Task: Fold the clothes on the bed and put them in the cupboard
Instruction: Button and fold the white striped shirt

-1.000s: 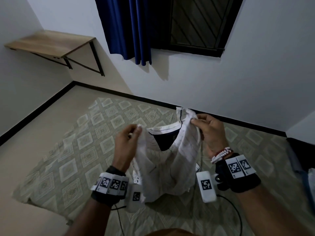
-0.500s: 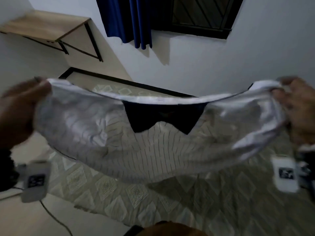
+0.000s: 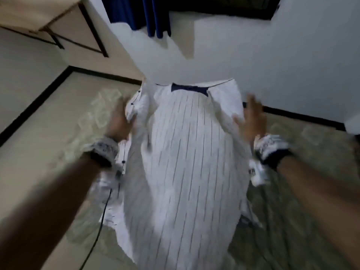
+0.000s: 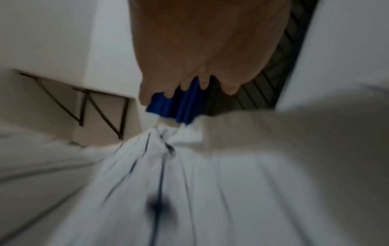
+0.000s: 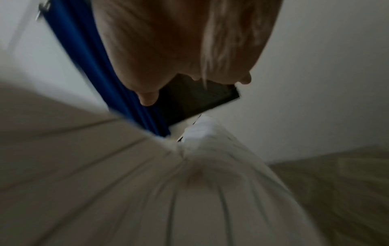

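A white shirt (image 3: 185, 162) with thin dark stripes and a navy collar lining (image 3: 188, 88) lies spread lengthwise on the patterned bed cover (image 3: 302, 201), collar at the far end. It still billows in the middle. My left hand (image 3: 117, 121) is at its left shoulder and my right hand (image 3: 253, 115) at its right shoulder, both blurred. In the left wrist view the left hand (image 4: 189, 50) has straight fingers above the shirt (image 4: 189, 191) and holds nothing. The right hand (image 5: 179, 41) is the same over the shirt (image 5: 189, 191).
A white wall runs close behind the bed's far edge, with a blue curtain (image 3: 148, 16) and a dark window (image 3: 224, 6). A wooden wall shelf (image 3: 29, 14) on black brackets sits at the upper left. A black cable (image 3: 101, 221) trails from my left wrist.
The shirt, pinched bunched between both hands, was pulled wide by its shoulders and flung down flat on the bed. Both hands have let go of it.
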